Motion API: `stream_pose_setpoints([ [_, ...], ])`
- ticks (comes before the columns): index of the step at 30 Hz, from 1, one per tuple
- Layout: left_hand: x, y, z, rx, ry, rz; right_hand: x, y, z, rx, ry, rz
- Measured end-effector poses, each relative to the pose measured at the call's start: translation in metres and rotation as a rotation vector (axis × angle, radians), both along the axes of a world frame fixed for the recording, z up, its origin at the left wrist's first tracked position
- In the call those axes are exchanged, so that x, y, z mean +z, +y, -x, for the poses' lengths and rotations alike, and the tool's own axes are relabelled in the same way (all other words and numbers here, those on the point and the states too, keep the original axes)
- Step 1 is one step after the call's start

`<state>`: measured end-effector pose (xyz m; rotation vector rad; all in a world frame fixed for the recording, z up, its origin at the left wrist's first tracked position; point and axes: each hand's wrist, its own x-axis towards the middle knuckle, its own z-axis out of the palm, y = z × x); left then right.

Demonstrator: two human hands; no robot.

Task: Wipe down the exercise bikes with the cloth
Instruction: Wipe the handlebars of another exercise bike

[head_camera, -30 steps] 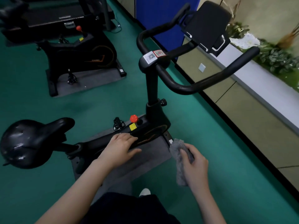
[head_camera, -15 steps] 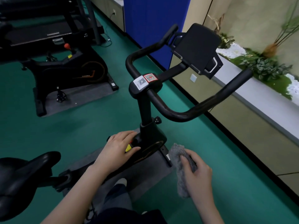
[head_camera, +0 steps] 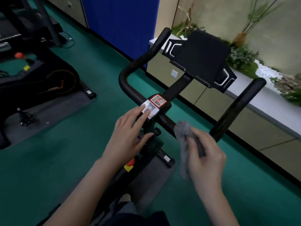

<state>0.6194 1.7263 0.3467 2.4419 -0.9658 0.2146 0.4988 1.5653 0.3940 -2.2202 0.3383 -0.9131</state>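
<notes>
One camera, worn on the head, supplies the only view. It faces forward and steeply down onto the near bike [head_camera: 157, 146], with the handlebar [head_camera: 237, 108] at mid-frame, close to the lens. The left hand [head_camera: 128, 136] and the right hand [head_camera: 206, 157] with the cloth [head_camera: 184, 132] come in from the bottom edge and sit just below centre. The wide-angle lens also takes in a second bike [head_camera: 48, 82] at the left edge and the planter ledge [head_camera: 273, 105] at the right, both farther off.
</notes>
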Motion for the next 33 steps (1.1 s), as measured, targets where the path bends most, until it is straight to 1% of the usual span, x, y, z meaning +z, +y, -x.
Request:
stream_pose_setpoints([
  [3,0.005,-0.016,-0.023,-0.087,-0.023,0.025,0.009,-0.004,-0.037,-0.052,0.019,0.190],
  [5,0.005,-0.025,-0.034,-0.135,-0.026,0.041,0.006,-0.006,-0.058,-0.034,0.128,0.257],
  [8,0.002,-0.033,-0.045,-0.198,-0.039,0.082,-0.008,-0.003,-0.075,0.011,0.366,0.285],
  [14,-0.007,-0.035,-0.055,-0.247,-0.002,0.208,-0.010,-0.011,-0.065,0.033,0.466,0.264],
  [17,-0.008,-0.035,-0.057,-0.251,0.023,0.265,-0.002,-0.023,-0.058,-0.008,0.533,0.208],
  [20,-0.009,-0.035,-0.058,-0.252,0.034,0.281,0.008,-0.025,-0.072,0.008,0.622,0.108],
  [22,-0.008,-0.035,-0.058,-0.254,0.039,0.276,0.010,-0.028,-0.092,0.047,0.704,-0.002],
  [25,-0.008,-0.035,-0.058,-0.261,0.046,0.268,0.006,-0.042,-0.117,0.138,0.855,-0.104],
  [28,-0.008,-0.035,-0.058,-0.260,0.048,0.264,0.004,-0.054,-0.123,0.224,0.924,-0.252],
  [30,-0.008,-0.035,-0.059,-0.264,0.046,0.265,0.007,-0.062,-0.119,0.263,0.978,-0.267],
  [33,-0.008,-0.034,-0.059,-0.267,0.045,0.273,0.008,-0.070,-0.114,0.263,1.055,-0.211],
])
